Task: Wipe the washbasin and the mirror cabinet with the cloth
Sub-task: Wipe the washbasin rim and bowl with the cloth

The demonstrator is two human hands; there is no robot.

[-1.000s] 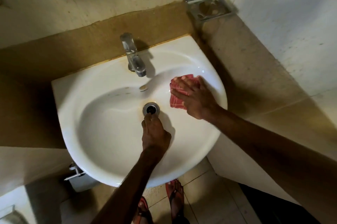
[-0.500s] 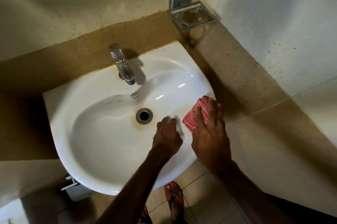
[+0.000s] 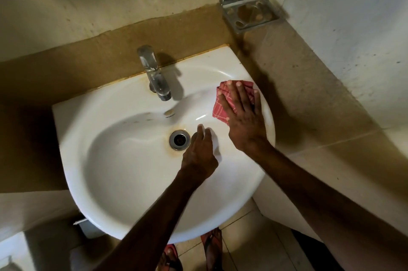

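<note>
Head view: right hand point(image 3: 244, 120) lay flat, fingers spread, pressing the red checked cloth point(image 3: 219, 109) onto the right rim of the white washbasin point(image 3: 123, 171), while left hand point(image 3: 200, 152) rested in the bowl just beside the drain point(image 3: 179, 139), fingers loosely straight, together, holding nothing.

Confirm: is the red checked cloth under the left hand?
No, the red checked cloth lies under the right hand on the right rim of the white ceramic washbasin; the left hand rests bare beside the round metal drain.

Glossy ceramic washbasin point(image 3: 123, 182), chrome tap point(image 3: 154, 74).
</note>
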